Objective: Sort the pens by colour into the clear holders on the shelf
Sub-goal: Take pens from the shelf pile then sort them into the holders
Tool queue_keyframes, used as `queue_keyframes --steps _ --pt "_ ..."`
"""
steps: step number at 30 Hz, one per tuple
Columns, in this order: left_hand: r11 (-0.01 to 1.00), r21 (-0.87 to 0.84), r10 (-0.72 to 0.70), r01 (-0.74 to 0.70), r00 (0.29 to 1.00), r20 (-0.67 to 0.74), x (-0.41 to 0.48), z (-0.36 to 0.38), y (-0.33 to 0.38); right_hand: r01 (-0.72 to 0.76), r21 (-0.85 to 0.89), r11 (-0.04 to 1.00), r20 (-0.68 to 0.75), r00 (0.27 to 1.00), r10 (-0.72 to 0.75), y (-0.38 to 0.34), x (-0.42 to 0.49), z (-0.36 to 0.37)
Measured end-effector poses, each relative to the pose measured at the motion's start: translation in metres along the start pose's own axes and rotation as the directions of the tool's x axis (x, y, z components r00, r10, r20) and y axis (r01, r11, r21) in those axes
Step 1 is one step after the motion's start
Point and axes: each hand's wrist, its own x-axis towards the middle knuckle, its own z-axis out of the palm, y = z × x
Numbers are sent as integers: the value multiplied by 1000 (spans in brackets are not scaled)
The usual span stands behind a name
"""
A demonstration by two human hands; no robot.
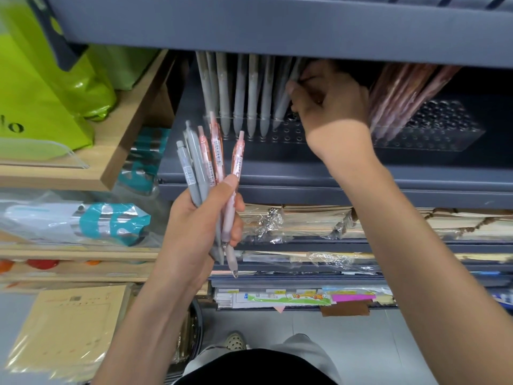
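A lime-green bag [36,87] is stood on the wooden shelf [55,180], a teal-and-white wrapped pack [111,223] is laid just below that shelf, plastic-wrapped notebooks [311,218] are stacked to its lower right, and beige paper packets [75,323] are propped further beneath it, beside grey floor tiles [361,329].

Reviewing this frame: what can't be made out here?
Head view only.
Tops of the grey pens in the clear holder: hidden by the upper shelf.
Whether the right hand grips a pen: its own back blocks the contact.
The labels on the pens in the left hand: too small.
The pink pens at right: blurred, uncountable.
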Motion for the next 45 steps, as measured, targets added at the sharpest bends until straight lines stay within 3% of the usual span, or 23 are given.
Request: queue_keyframes --steps 7,18,21,26,28,31,33,36,41,45 --pt "1000 6 7 -7 1000 3 2 -1 -1 73 -66 995 17 997 -72 -3 -3 1" --pt "1000 -17 10 -10 1000 1 1 4 7 -6 -51 999 90 996 10 0 -5 6" --pt "1000 -14 7 -7 1000 -9 1 4 6 -32 9 999 109 994 31 2 -9 4" --pt "1000 -11 20 -20 999 26 -2 5 6 -116 262 958 46 993 108 -2 -25 -11" --pt "1000 -7 29 -29 998 56 -3 5 5 -205 344 917 182 972 149 -7 -38 -18" --pt "998 39 40 -44 994 99 -4 8 3 -300 318 899 479 869 121 -12 -53 -25" --pt "998 50 39 -46 992 121 -4 11 2 -318 337 886 540 836 95 -11 -59 -28" --pt "998 44 32 -39 990 138 -4 18 -2 -398 447 801 539 835 114 -4 -62 -37" --pt "999 39 -3 -4 988 156 -2 37 -12 -431 699 571 376 900 219 13 -67 -62" --pt "999 52 -8 -1 984 176 -1 62 -21 -401 564 722 383 902 201 26 -79 -77"
